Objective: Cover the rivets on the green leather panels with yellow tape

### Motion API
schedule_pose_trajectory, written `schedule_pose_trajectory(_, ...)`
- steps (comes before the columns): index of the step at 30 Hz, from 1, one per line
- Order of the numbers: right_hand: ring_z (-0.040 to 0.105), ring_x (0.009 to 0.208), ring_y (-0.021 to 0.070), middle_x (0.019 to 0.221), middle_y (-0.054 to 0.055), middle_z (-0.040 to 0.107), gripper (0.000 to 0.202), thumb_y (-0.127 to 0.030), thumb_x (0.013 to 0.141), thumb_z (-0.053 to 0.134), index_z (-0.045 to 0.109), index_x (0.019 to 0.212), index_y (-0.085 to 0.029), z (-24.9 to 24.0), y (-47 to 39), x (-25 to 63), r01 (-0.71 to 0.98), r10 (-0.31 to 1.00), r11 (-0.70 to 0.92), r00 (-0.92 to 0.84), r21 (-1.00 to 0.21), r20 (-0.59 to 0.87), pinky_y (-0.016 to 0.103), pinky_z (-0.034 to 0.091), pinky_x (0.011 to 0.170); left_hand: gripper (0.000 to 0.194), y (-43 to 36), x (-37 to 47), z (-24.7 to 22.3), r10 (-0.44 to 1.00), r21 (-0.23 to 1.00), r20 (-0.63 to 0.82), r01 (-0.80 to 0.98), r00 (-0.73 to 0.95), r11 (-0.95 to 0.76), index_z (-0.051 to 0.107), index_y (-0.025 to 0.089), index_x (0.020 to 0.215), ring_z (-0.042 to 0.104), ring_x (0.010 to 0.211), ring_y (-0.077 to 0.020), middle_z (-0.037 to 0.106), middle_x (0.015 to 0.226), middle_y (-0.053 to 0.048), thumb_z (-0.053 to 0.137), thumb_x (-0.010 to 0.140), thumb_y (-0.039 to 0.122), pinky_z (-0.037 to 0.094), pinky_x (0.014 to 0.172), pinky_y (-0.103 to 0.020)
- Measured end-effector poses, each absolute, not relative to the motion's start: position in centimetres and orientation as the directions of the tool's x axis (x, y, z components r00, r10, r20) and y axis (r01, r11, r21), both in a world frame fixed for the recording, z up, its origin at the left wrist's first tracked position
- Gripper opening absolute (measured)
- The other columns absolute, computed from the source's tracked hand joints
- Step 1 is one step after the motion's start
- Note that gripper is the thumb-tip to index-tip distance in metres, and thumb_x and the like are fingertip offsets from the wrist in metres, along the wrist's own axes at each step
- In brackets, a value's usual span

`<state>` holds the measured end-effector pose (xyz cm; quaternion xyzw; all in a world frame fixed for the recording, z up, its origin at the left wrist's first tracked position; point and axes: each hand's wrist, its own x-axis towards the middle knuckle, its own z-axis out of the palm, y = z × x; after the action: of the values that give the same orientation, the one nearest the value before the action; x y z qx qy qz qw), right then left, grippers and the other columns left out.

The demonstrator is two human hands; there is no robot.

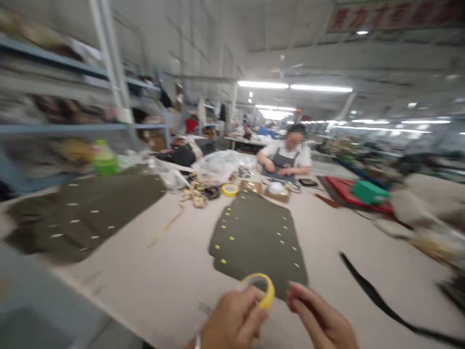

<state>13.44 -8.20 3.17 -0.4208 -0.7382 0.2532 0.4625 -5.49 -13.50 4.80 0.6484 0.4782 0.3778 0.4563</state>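
Observation:
A yellow roll of tape (269, 293) is gripped in my left hand (232, 317), held up over the near edge of a dark olive fabric panel (258, 232). Just right of the roll, my right hand (323, 317) has its thumb and fingers pinched together. Whatever is between those fingertips, if anything, is too small and blurred to make out. The panel lies flat on the table (174, 276), with several small yellow pieces along its left side and pale ones along its right.
More olive fabric with pale marks (119, 208) lies at left. Another yellow tape roll (230, 190) sits beyond the panel. A dark strap (370, 291) curves at right, near a green box (370, 192). Across the table, a person (285, 157) works on dark material.

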Motion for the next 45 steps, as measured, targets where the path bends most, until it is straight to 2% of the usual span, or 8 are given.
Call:
schedule_pose_trajectory(2, 0.068, 0.074, 0.0189, 0.082, 0.004, 0.071, 0.018, -0.034, 0.093, 0.054, 0.069, 0.1, -0.027, 3.8, -9.2, 15.4, 0.31, 0.834, 0.536, -0.337, -0.785, 0.436, 0.028, 0.058, 0.067, 0.03, -12.4, -4.9, 4.2, 0.956, 0.832, 0.136, 0.494, 0.259, -0.252, 0.063, 0.023, 0.101, 0.06, 0.069, -0.0149, 0.063, 0.07, 0.001, 0.039, 0.098, 0.039, 0.045, 0.066, -0.025)
schedule_pose_trajectory(8, 0.064, 0.09, 0.0175, 0.099, 0.007, 0.069, 0.029, -0.008, 0.09, 0.05, 0.064, 0.111, -0.022, 4.3, -8.2, 15.1, 0.297, 0.789, 0.581, -0.432, -0.758, 0.436, 0.029, 0.053, 0.081, 0.019, -10.3, -4.5, 3.4, 0.85, 0.612, 0.356, 0.59, 0.388, -0.526, 0.058, 0.025, 0.101, 0.066, 0.085, -0.014, 0.071, 0.094, 0.001, 0.041, 0.098, 0.031, 0.051, 0.075, -0.023)
schedule_pose_trajectory(21, 0.062, 0.075, 0.0177, 0.088, 0.008, 0.071, 0.018, -0.009, 0.091, 0.05, 0.065, 0.098, -0.017, 1.5, -5.9, 16.0, 0.508, 0.652, 0.752, -0.487, -0.419, 0.581, 0.028, 0.053, 0.068, 0.03, -6.8, -2.9, 0.2, 0.705, 0.25, 0.496, 0.694, 0.507, -0.675, 0.047, 0.018, 0.122, 0.072, 0.08, -0.0156, 0.076, 0.096, -0.004, 0.03, 0.102, 0.034, 0.058, 0.069, -0.023)
schedule_pose_trajectory(28, 0.058, 0.059, 0.0155, 0.066, 0.003, 0.067, 0.019, -0.007, 0.085, 0.045, 0.058, 0.084, -0.021, 0.5, -4.0, 16.4, 0.541, 0.626, 0.754, -0.42, -0.372, 0.657, 0.026, 0.047, 0.055, 0.031, -4.7, -1.9, -0.1, 0.683, 0.252, 0.545, 0.682, 0.486, -0.687, 0.04, 0.014, 0.128, 0.073, 0.075, -0.0157, 0.075, 0.094, -0.008, 0.03, 0.102, 0.027, 0.057, 0.065, -0.021)
schedule_pose_trajectory(33, 0.062, 0.061, 0.0149, 0.068, 0.003, 0.067, 0.018, -0.007, 0.081, 0.048, 0.06, 0.081, -0.02, 0.7, -1.7, 17.1, 0.549, 0.695, 0.695, -0.349, -0.464, 0.629, 0.025, 0.049, 0.058, 0.022, -2.2, -1.0, 0.8, 0.712, 0.306, 0.483, 0.663, 0.51, -0.683, 0.051, 0.021, 0.109, 0.07, 0.066, -0.0159, 0.071, 0.081, -0.001, 0.031, 0.099, 0.019, 0.054, 0.057, -0.025)
schedule_pose_trajectory(36, 0.061, 0.058, 0.0134, 0.065, 0.001, 0.067, 0.017, -0.009, 0.078, 0.051, 0.064, 0.077, -0.02, 1.1, -0.6, 17.4, 0.553, 0.809, 0.57, -0.249, -0.608, 0.532, 0.024, 0.048, 0.057, 0.02, -0.7, -0.4, 1.2, 0.758, 0.328, 0.41, 0.693, 0.508, -0.642, 0.054, 0.022, 0.093, 0.066, 0.061, -0.0167, 0.065, 0.073, 0.001, 0.035, 0.097, 0.017, 0.049, 0.052, -0.027)
schedule_pose_trajectory(40, 0.058, 0.049, 0.0117, 0.056, -0.001, 0.065, 0.009, -0.018, 0.076, 0.059, 0.065, 0.069, -0.018, 0.9, 0.1, 17.4, 0.376, 0.989, 0.144, -0.076, -0.915, 0.125, 0.021, 0.044, 0.047, 0.021, 0.0, 0.6, 1.1, 0.728, 0.29, 0.456, 0.688, 0.512, -0.666, 0.054, 0.021, 0.086, 0.062, 0.059, -0.0169, 0.06, 0.068, 0.001, 0.037, 0.096, 0.016, 0.044, 0.052, -0.028)
schedule_pose_trajectory(45, 0.058, 0.042, 0.0114, 0.047, -0.002, 0.062, 0.015, -0.029, 0.071, 0.067, 0.062, 0.066, -0.016, -0.3, 0.9, 18.8, 0.106, 0.979, -0.206, 0.035, -0.973, -0.203, 0.022, 0.047, 0.044, 0.017, -1.2, 1.3, 0.3, 0.672, 0.307, 0.553, 0.629, 0.492, -0.714, 0.053, 0.02, 0.087, 0.058, 0.06, -0.016, 0.06, 0.07, 0.001, 0.04, 0.096, 0.015, 0.043, 0.057, -0.029)
